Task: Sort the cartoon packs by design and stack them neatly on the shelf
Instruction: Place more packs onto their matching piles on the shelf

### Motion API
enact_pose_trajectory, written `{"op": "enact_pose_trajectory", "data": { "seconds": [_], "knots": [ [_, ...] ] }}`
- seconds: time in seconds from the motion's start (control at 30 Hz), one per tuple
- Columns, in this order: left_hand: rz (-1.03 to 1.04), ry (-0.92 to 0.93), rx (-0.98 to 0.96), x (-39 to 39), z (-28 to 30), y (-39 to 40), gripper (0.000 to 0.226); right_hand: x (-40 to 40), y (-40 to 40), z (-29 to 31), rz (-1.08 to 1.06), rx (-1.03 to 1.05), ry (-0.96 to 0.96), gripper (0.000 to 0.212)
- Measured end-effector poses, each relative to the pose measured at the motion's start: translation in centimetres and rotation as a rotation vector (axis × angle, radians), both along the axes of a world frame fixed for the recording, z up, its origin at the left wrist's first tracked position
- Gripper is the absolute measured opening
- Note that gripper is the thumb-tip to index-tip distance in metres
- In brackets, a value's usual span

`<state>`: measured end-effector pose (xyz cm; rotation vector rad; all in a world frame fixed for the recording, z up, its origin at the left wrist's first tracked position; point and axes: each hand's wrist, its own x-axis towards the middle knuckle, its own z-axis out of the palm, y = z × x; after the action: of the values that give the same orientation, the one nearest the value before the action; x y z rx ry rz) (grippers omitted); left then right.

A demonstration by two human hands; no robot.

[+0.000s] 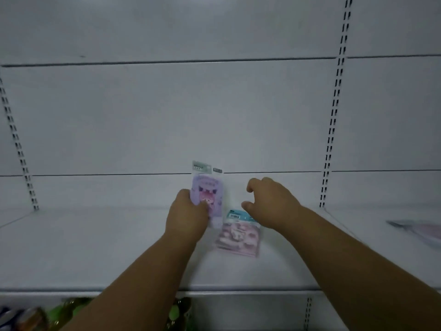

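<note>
Both forearms come in from the bottom edge, reaching over the front lip of a white shelf. Below that lip, blurred green and orange goods sit on a lower level; can't tell what they are. Left hand is curled around the lower part of a purple pack, holding it upright above the shelf board, thumb across its front; a green-topped header and a second label edge show behind, so it may be more than one pack, can't tell. Right hand hovers palm-down with fingers loosely spread and bent, gripping nothing, just above and right of a pink pack. That pink pack has a blue header and lies flat on the shelf board, near centre, partly under the right wrist. One more flat pinkish item lies at the far right of the shelf, blurred. Slotted uprights run up the white back panel.
</note>
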<state>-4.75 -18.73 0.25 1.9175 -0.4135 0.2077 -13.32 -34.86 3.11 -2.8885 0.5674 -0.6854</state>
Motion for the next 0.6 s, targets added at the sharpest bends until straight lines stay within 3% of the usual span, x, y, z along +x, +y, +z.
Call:
{"op": "enact_pose_trajectory", "data": {
  "seconds": [0.13, 0.27, 0.37, 0.47, 0.6],
  "knots": [
    [-0.109, -0.028, -0.247, -0.9, -0.3, 2.9, 0.012, 0.4, 2.4, -2.1, -0.094, 0.060, 0.117, 0.053],
    [-0.187, -0.049, -0.319, -1.4, 0.2, 5.5, 0.013, 1.5, 5.0, -4.4, -0.275, 0.142, 0.276, 0.094],
    [-0.227, -0.051, -0.327, -1.4, 0.1, 6.7, 0.011, 2.3, 6.3, -5.1, -0.383, 0.088, 0.354, 0.089],
    [-0.250, -0.041, -0.324, -1.4, 0.0, 7.3, 0.012, 2.3, 6.9, -4.5, -0.395, 0.153, 0.335, 0.080],
    [-0.259, -0.026, -0.318, -1.2, -0.2, 7.7, 0.014, 1.8, 7.6, -3.6, -0.353, 0.396, 0.178, 0.105]
  ]
}}
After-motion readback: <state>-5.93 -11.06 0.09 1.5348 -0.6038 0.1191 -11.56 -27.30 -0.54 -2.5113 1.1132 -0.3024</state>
